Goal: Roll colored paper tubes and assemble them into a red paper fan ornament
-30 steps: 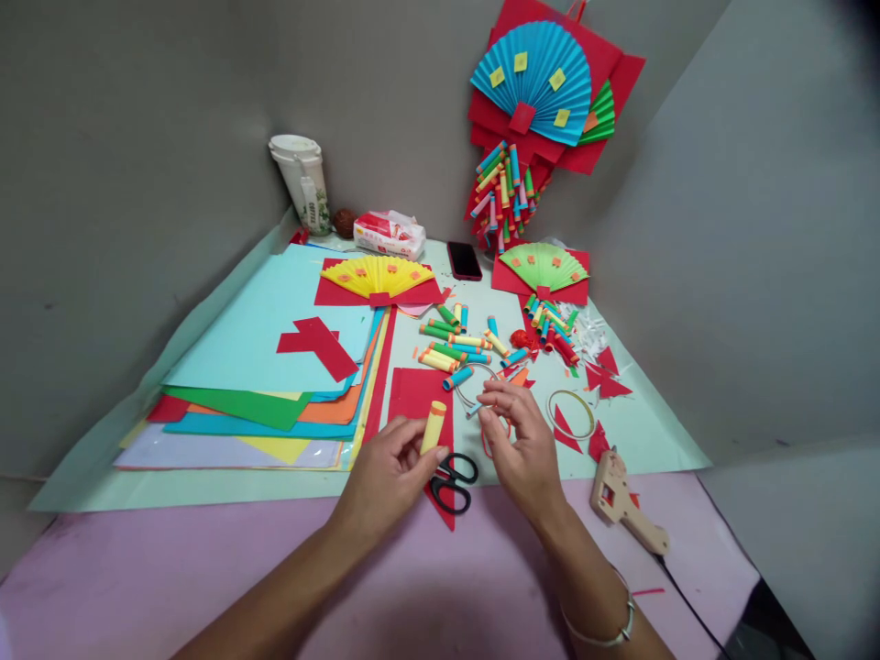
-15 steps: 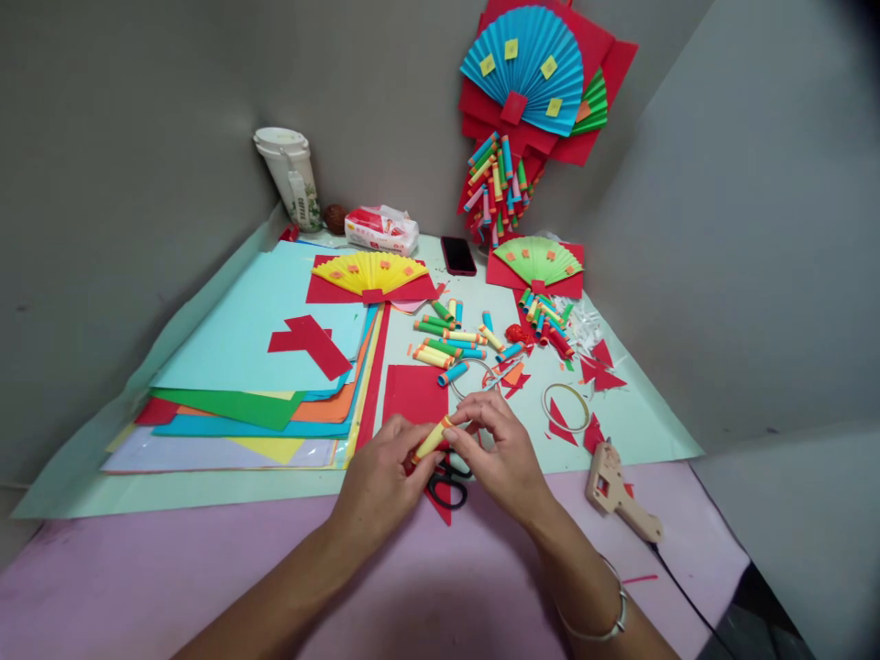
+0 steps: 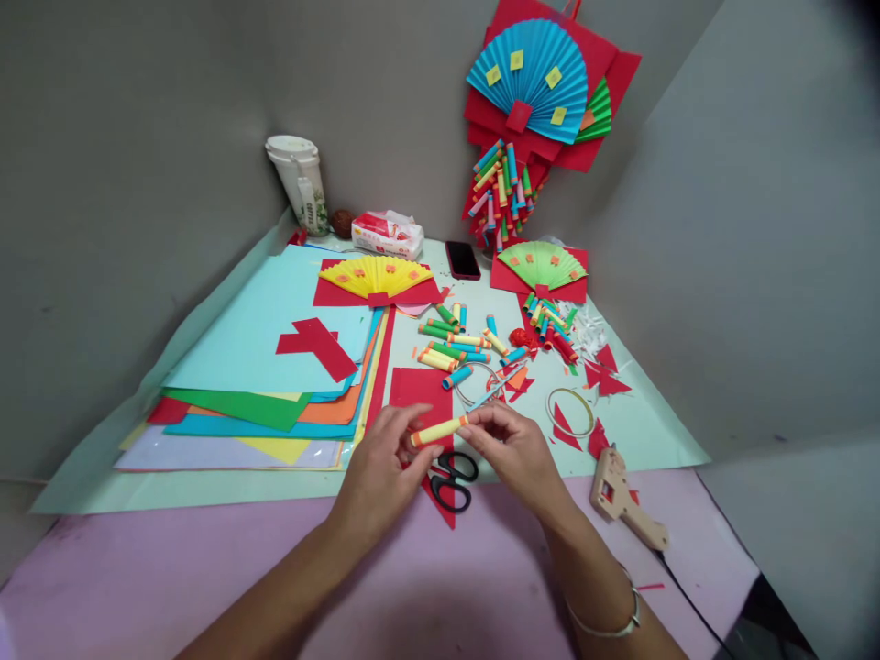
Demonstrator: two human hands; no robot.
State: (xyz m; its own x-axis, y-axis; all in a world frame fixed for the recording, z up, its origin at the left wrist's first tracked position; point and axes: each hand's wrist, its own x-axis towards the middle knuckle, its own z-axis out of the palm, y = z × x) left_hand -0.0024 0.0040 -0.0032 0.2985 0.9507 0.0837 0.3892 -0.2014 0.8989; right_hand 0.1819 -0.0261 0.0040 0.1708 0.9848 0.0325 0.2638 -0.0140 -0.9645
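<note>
A small rolled paper tube (image 3: 440, 431), pale yellow with orange bands at its ends, lies nearly level between my hands. My right hand (image 3: 512, 449) pinches its right end between thumb and fingers. Around the left end, my left hand (image 3: 385, 454) has its thumb and index finger parted, one below and one above the tube; whether its other fingers touch the tube is hidden. Black-handled scissors (image 3: 452, 481) lie just under the hands, over a red paper scrap. Beyond are several finished tubes (image 3: 450, 335) in yellow, green and blue with orange ends.
Stacked coloured paper (image 3: 261, 321) covers the left side. A yellow fan (image 3: 377, 277) and green fan (image 3: 543, 266) lie behind. At right are a tape roll (image 3: 570, 412) and a corded glue gun (image 3: 625, 500). A phone (image 3: 463, 260), tissue pack (image 3: 387, 235) and cup (image 3: 302, 188) stand farther back.
The tube has swung from slanted to nearly level, with more of it showing. My left thumb and index finger have spread away from it, while my right hand has taken its right end.
</note>
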